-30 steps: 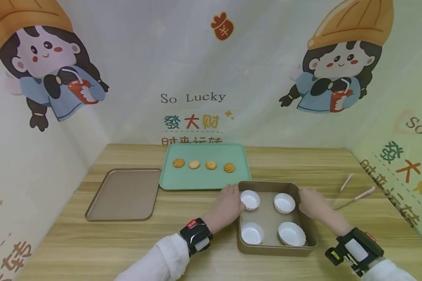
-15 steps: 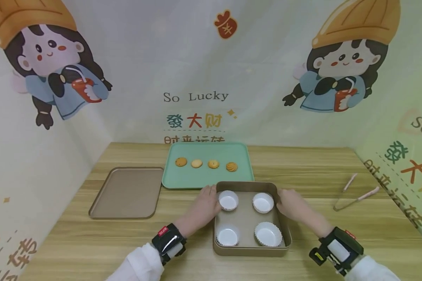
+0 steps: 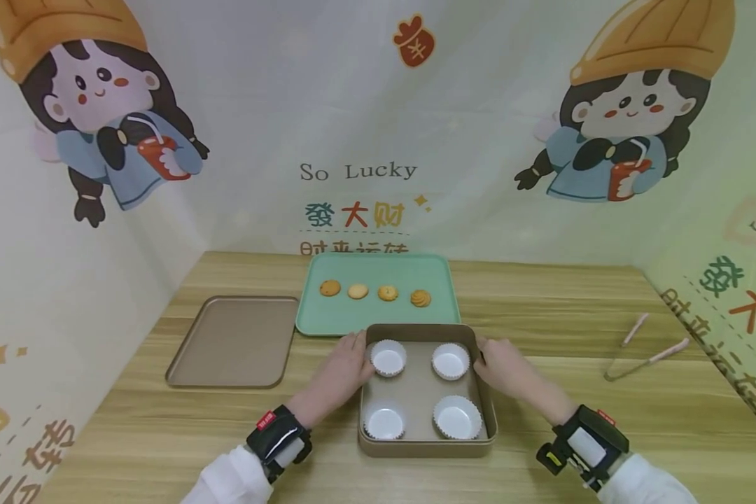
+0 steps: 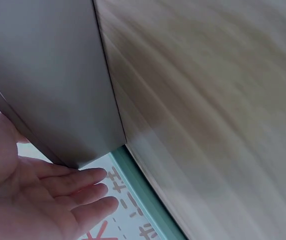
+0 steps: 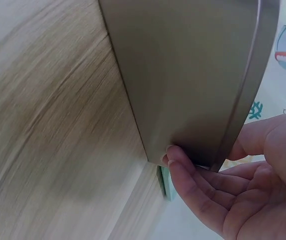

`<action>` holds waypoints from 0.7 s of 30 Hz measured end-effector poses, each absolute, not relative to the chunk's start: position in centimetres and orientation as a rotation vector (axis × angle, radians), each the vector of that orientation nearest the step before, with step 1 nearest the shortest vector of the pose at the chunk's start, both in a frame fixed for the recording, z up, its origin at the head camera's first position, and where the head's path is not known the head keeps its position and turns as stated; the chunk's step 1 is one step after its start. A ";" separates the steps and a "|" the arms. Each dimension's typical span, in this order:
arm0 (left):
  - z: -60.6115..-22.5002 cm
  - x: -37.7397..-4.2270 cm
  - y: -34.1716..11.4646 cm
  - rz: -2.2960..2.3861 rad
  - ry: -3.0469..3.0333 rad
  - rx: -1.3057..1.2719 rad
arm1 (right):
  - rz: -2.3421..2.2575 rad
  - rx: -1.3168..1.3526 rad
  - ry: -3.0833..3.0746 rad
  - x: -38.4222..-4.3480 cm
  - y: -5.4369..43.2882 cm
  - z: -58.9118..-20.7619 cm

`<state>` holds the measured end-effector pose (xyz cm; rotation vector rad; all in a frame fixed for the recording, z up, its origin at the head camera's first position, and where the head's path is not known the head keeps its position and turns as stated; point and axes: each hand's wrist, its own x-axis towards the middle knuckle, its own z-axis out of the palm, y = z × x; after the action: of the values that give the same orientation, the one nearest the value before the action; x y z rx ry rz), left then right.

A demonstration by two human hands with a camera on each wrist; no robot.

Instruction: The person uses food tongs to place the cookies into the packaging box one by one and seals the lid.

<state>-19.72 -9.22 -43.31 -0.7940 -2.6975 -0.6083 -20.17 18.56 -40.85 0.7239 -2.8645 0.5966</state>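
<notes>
Brown was the colour of the deep tin [image 3: 418, 385], which stood upright on the wooden table [image 3: 327, 455], between both hands of the person. The left hand [image 3: 337, 372] pinched its left wall near the far corner, with the thumb over the rim and the fingers outside. The right hand [image 3: 507, 367] pinched the opposite wall, also near the far corner, its fingers bent against the outer side. Inside the tin, four white fluted cups [image 3: 451, 362] sat apart, two far and two near. Just behind the tin was a green tray [image 3: 378, 320] with four cookies [image 3: 388, 293]. Left of the tin lay a flat brown tray [image 3: 236, 346], and well to the tin's right lay opened tongs [image 3: 668, 351]
</notes>
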 end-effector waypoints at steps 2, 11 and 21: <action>-43.3 -19.8 -9.4 -0.605 -2.693 -0.786 | 0.612 0.724 -2.861 -20.1 18.4 -40.8; -43.8 -19.6 -9.8 -0.618 -2.696 -0.737 | 0.857 0.574 -2.960 -20.9 20.7 -40.0; -44.1 -18.2 -11.1 -0.558 -2.680 -0.621 | 0.423 -0.115 -3.156 -23.3 31.7 -39.5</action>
<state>-18.24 -11.11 -44.08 -0.6213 -2.6797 -0.5580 -23.33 31.67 -39.46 -0.1146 -3.1558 0.4231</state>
